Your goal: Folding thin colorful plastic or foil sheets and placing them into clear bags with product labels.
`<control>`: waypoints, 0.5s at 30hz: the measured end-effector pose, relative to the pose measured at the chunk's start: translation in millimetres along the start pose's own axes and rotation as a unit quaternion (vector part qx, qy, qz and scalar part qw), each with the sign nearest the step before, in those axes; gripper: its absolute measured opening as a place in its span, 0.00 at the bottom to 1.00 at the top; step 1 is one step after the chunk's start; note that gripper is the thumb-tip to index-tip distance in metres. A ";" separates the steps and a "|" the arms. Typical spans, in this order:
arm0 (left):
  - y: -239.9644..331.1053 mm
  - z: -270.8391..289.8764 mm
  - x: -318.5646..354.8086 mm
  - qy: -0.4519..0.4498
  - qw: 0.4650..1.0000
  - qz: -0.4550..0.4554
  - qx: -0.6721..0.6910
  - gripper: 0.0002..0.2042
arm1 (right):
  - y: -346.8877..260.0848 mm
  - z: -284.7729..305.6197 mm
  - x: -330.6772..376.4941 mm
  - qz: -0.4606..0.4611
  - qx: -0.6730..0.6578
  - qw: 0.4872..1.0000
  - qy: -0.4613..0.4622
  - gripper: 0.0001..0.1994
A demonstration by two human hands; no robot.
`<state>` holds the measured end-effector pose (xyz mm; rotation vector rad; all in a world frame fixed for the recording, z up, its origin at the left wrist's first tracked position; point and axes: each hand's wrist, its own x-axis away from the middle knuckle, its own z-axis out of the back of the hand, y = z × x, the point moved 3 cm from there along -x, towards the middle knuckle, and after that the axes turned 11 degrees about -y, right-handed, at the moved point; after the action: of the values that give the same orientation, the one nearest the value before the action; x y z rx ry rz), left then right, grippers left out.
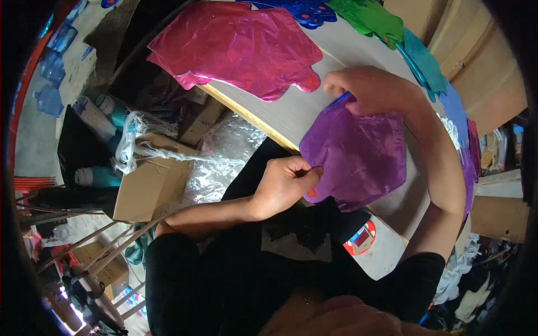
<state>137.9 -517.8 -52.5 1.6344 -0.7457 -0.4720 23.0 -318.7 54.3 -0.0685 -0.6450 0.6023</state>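
A flat purple foil balloon (358, 151) lies partly over the table's near edge, in front of my body. My left hand (286, 185) pinches its left rim between thumb and forefinger, close to a small red dot. At the balloon's top edge, my right hand (364, 89) has its fingers curled, with a bit of blue edge under them. Whether anything else is in those fingers is hidden. Beyond my hands, a stack of pink foil balloons (241, 45) is spread on the table (280, 117).
Blue (308, 12), green (367, 21) and teal (423, 59) foil pieces line the table's far and right edges. At left stand a cardboard box (148, 185) with white string (134, 140) and clear plastic wrap (224, 157). A wooden rack (106, 252) is lower left.
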 end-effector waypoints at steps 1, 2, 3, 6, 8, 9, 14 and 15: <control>2.7 -0.6 0.8 0.000 1.000 -0.004 -0.009 0.08 | -0.4 -1.4 1.0 0.032 -0.021 0.999 0.030 0.16; 4.6 -0.9 1.0 0.000 1.000 -0.008 -0.019 0.09 | -0.3 -1.1 2.5 0.064 -0.042 0.995 0.061 0.16; 5.0 -1.3 1.0 0.000 1.000 -0.008 -0.018 0.09 | 1.9 0.5 3.6 0.064 -0.042 0.995 0.061 0.16; 4.7 -0.6 1.5 0.013 0.999 -0.008 -0.051 0.09 | 5.5 7.0 6.2 0.113 0.047 0.992 0.042 0.12; 5.3 -0.2 0.9 -0.004 0.999 -0.004 -0.040 0.09 | 11.1 7.1 6.5 0.087 -0.006 0.996 0.029 0.09; 9.3 1.7 1.6 -0.004 0.999 -0.003 -0.039 0.09 | 11.8 7.6 6.2 0.088 -0.007 0.996 0.027 0.09; 58.4 38.3 -4.4 -0.079 0.950 0.029 -0.301 0.18 | 14.8 5.8 14.2 0.114 -0.001 0.993 0.028 0.08; 66.4 48.0 -13.5 -0.039 0.950 -0.035 -0.309 0.17 | 15.6 4.2 17.5 0.108 -0.007 0.994 0.029 0.08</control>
<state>82.1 -547.7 1.4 1.0591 -0.5238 -0.7410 23.8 -296.8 63.4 -0.1702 -0.5891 0.8017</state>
